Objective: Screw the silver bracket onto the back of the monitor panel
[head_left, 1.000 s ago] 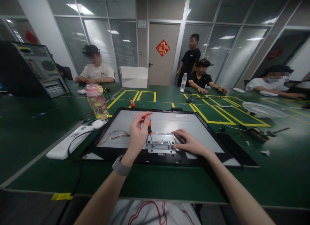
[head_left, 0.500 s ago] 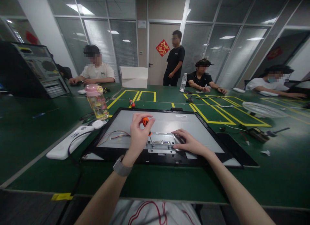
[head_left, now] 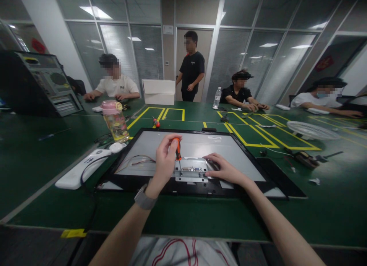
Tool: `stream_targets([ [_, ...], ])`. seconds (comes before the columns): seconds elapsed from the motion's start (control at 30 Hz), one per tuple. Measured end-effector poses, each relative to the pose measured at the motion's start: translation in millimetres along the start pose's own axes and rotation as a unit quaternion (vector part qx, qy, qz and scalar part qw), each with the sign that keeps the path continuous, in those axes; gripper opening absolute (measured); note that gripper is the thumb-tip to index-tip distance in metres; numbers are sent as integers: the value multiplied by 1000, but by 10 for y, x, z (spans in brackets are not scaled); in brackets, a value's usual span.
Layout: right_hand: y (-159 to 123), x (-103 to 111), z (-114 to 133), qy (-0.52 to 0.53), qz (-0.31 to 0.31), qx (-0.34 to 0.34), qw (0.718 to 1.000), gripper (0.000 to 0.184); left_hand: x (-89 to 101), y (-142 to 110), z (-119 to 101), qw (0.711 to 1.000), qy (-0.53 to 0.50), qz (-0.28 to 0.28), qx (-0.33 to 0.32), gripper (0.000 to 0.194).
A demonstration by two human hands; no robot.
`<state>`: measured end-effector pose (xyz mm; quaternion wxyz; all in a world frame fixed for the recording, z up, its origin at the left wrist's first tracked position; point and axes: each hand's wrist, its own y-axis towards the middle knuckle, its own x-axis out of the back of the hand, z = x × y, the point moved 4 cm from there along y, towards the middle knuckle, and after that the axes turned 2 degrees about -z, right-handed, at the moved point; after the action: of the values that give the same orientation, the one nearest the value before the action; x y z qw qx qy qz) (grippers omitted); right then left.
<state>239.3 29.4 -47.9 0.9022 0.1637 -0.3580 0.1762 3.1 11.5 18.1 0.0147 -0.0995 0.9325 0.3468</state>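
Note:
An orange and black screwdriver [head_left: 178, 149] is pinched between the thumb and fingers of my left hand [head_left: 166, 155]. Its shaft points down to the left part of a silver metal bracket [head_left: 190, 178], which carries a row of connectors. Against the bracket's right end, my right hand [head_left: 225, 168] rests with fingers curved over the metal and thumb at the near corner, gripping it. Beneath lies a flat monitor panel [head_left: 197, 141] with a black frame and a grey back. Thin wires [head_left: 140, 158] run over the panel left of my left hand.
Left of the panel are a white power strip [head_left: 83, 168] and a pink-lidded bottle [head_left: 114, 120]. A black slab [head_left: 282, 176] lies at the right, beyond it a tape-measure-like tool [head_left: 305, 159]. A computer case [head_left: 54, 82] stands far left. Several people are across the table.
My left fingers have turned around the screwdriver, and its handle now stands more upright. My right hand has stayed put. The standing person behind has moved left.

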Motion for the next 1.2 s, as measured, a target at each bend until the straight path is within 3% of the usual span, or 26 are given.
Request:
stream_targets([
  [0.1, -4, 1, 3, -1, 2, -6, 1000, 63, 18, 9, -22, 999, 33, -15, -37, 9],
  [0.3, -5, -2, -27, -7, 2, -1, 1000, 61, 39, 26, 22, 999, -8, -14, 38, 26],
  [0.47, -2, -8, -37, -5, -1, 3, 1000, 61, 33, 42, -41, 1000, 24, -18, 1, 15],
  [0.7, 0, -4, -8, -12, -3, 2, 1000, 62, 33, 52, 44, 999, -17, -21, 43, 26],
  [0.87, 1, -1, 4, -10, -1, 3, 1000, 61, 35, 59, -11, 999, 13, -30, 2, 13],
  [1.1, -4, 8, 19, -13, 0, -3, 1000, 60, 48, 57, 44, 999, -13, -19, 42, 28],
  [1.2, -5, 6, 18, -8, 2, -6, 1000, 60, 46, 63, 13, 1000, 0, -19, 18, 20],
])
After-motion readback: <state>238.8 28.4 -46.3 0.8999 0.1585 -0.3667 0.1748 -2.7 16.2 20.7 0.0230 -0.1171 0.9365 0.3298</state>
